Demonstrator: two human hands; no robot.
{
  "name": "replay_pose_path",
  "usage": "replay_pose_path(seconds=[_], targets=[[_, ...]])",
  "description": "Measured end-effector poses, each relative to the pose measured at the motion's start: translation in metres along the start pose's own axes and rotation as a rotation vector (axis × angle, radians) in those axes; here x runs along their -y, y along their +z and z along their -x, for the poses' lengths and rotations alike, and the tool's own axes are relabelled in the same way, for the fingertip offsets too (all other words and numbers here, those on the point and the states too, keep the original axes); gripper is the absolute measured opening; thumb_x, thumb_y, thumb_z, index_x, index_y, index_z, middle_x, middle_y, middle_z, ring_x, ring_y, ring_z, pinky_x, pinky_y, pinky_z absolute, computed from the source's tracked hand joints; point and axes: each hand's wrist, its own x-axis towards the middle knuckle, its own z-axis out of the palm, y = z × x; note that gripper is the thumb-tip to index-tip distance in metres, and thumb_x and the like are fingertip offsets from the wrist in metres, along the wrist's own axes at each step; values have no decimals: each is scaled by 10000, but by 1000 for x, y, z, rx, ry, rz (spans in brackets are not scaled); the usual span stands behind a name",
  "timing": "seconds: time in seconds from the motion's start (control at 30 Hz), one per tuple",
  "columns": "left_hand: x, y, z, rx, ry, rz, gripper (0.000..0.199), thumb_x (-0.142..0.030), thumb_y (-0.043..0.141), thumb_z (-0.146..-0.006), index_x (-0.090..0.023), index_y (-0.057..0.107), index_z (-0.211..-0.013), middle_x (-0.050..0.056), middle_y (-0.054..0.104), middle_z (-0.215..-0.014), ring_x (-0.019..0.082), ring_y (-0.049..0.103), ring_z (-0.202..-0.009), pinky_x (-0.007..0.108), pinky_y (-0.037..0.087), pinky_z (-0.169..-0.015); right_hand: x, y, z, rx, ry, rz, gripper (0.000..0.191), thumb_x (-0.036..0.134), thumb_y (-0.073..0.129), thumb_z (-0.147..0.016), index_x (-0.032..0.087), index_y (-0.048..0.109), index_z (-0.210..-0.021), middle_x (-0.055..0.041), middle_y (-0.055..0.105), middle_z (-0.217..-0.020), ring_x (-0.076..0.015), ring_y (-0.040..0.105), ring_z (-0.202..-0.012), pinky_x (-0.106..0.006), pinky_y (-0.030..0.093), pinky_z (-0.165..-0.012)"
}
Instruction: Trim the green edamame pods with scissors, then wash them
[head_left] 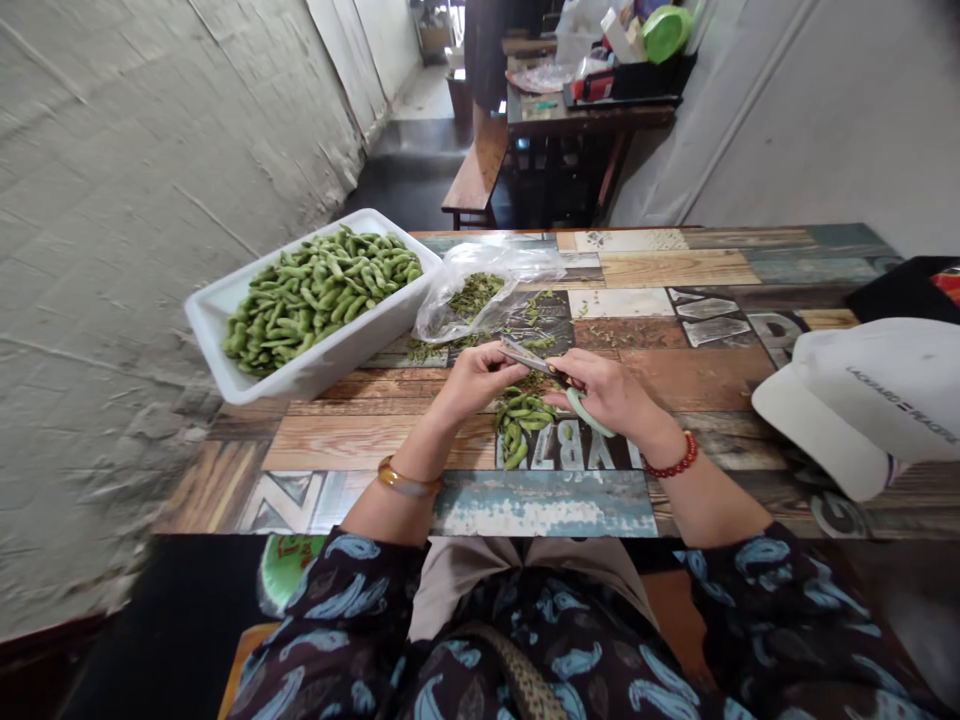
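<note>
In my right hand [604, 390] is a pair of scissors [574, 400] with pale green handles, its blades pointing left. The fingertips of my left hand [484, 378] are pinched together at the blade tips; whatever they hold is too small or hidden to make out. Below both hands lies a small heap of green soybean pods [523, 415] on the table. Just beyond my hands, a clear plastic bag [517, 262] lies spread with green trimmings [476, 293] in it. To the left, a white tub [337, 350] is heaped with soybean pods [322, 295].
A white cap [862, 400] rests on the right side of the patchwork-patterned table [375, 440], near a black item [900, 295]. Loose trimmings are scattered around the bag. Farther back stand a wooden bench [478, 170] and a cluttered second table [585, 120]. A rough wall [150, 200] runs along the left.
</note>
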Motion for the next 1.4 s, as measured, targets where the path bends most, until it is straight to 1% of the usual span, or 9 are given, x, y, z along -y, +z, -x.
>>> replay_pose_path(seconds=[0.1,0.23,0.4,0.57,0.73,0.83,0.93,1.13,1.4], targets=[[3,-1,0,-2,-28,-27,196,-328,733,-765,-133,755,-770,49,672,-768,147,560,-713,268,419,-683,-1,-1,1,37,8,39,346,352,670,-903,184,626,-1202,-52,620,-899,-181,564,-726,-291,454,-678],[6,-3,-1,-16,-99,-53,234,-351,744,-732,-130,701,-669,19,623,-656,115,500,-615,242,386,-597,-3,-1,2,74,14,79,293,348,671,-903,188,648,-1147,-45,612,-861,-187,566,-734,-287,444,-669],[6,-1,-2,-9,-123,-32,245,-369,767,-695,-133,701,-679,9,615,-614,114,482,-591,233,375,-558,-1,-3,2,86,44,93,270,326,706,-879,195,670,-1113,-61,651,-898,-205,609,-775,-295,462,-685],[4,1,-2,-66,-171,-4,263,-352,784,-675,-132,660,-602,-9,564,-575,89,442,-554,221,327,-535,0,-4,2,89,88,120,274,324,715,-874,188,677,-1109,-82,685,-923,-229,645,-817,-311,487,-706],[3,2,0,-151,-254,242,259,-382,780,-706,-139,700,-746,-21,565,-609,56,389,-511,201,259,-477,-5,1,1,-82,142,109,370,382,711,-875,183,647,-1180,-106,689,-971,-254,664,-873,-344,520,-751],[1,3,0,-149,-315,427,282,-368,807,-680,-147,705,-825,-3,624,-674,44,399,-493,186,235,-444,-7,4,1,-150,148,68,411,407,728,-854,191,636,-1191,-91,667,-943,-236,649,-806,-348,529,-723],[-1,4,0,-163,-319,541,304,-331,836,-645,-141,692,-835,17,665,-718,38,421,-497,174,220,-427,-5,5,1,-144,116,5,475,398,752,-830,204,606,-1238,-76,632,-964,-212,622,-768,-344,537,-710],[-3,6,0,-135,-330,707,327,-302,848,-625,-150,662,-848,-2,655,-701,32,424,-486,162,212,-422,1,9,-1,-108,92,-35,515,375,764,-819,226,578,-1276,-85,610,-1027,-235,624,-855,-380,560,-785],[-2,16,3,-54,-297,668,344,-351,845,-660,-149,623,-827,10,683,-711,33,427,-466,173,209,-415,7,13,-4,-127,47,-9,469,452,711,-857,206,575,-1234,-88,625,-1001,-223,612,-812,-357,535,-748]])
